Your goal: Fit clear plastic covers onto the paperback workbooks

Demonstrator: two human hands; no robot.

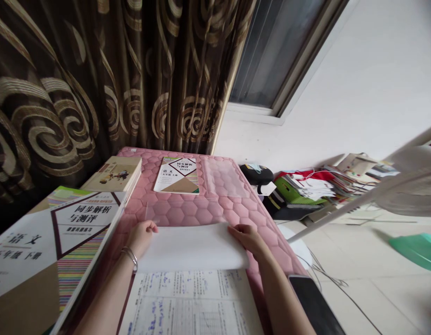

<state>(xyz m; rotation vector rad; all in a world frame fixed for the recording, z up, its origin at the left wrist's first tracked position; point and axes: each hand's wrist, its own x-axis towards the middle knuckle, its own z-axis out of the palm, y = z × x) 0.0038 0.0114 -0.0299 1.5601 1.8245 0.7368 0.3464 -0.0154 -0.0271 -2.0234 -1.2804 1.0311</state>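
Note:
My left hand (143, 238), with a silver bracelet on its wrist, has its fingers closed at the upper left corner of a blank white sheet (192, 249). At the opposite upper corner, my right hand (248, 238) pinches the same sheet's edge. Whether it is loose paper or a book's cover, I cannot tell. Below it lies an open workbook page (191, 302) with print and blue handwriting. Just beyond the sheet, a clear plastic film (184, 210) lies on the pink quilted surface (232, 216).
Workbooks (55, 246) lie at left, beside a tan book stack (114, 174). Farther back are a smaller booklet (177, 175) and another clear plastic sheet (224, 177). A dark phone-like slab (315, 302) sits at right, near a white pole (337, 204) and floor cables (327, 274).

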